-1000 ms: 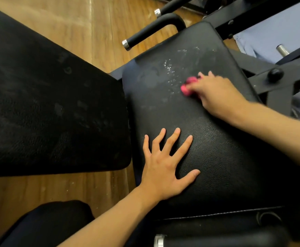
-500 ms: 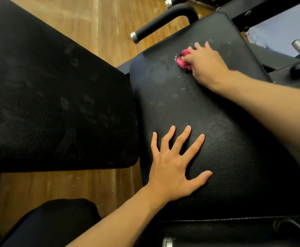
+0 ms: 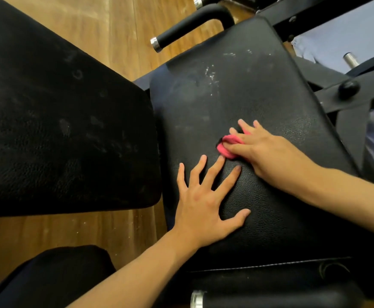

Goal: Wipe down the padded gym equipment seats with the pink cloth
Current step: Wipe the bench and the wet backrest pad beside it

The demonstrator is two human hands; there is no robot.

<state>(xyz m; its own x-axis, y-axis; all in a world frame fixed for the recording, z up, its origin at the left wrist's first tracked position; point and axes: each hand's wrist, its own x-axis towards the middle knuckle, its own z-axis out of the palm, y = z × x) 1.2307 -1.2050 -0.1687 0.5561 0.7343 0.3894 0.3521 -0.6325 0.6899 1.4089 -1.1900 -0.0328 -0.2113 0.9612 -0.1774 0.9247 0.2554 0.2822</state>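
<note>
Where the bottom edge of the frame cut across the scene, a black handle with a metal end cap (image 3: pixel 198 299) was seen at lower centre, and a dark rounded shape (image 3: pixel 54 278) was seen at lower left over the wooden floor (image 3: pixel 74 232). Just above these, the left hand (image 3: pixel 203 203) was laid flat on the near part of the padded seat (image 3: pixel 270 218), its fingers straight and spread well apart, nothing being held in it. Immediately beyond its fingertips, at the centre of the frame, the pink cloth (image 3: pixel 228 145) was found bunched on the seat surface, gripped by the right hand (image 3: pixel 268 152), whose thumb and fingers were curled over it so that most of the cloth was hidden. The middle finger of the left hand was seen very near the cloth; whether it touched could not be told. Farther up the seat, whitish smears and specks (image 3: pixel 211 76) were visible on the black padding. To the left, a second black pad (image 3: pixel 59 130) marked with dull smudges was seen filling the left of the frame. At upper centre, a curved black grip with a silver tip (image 3: pixel 181 32) was seen beyond the seat, and at the right edge a black knob (image 3: pixel 348 88) was seen on the dark frame.
</note>
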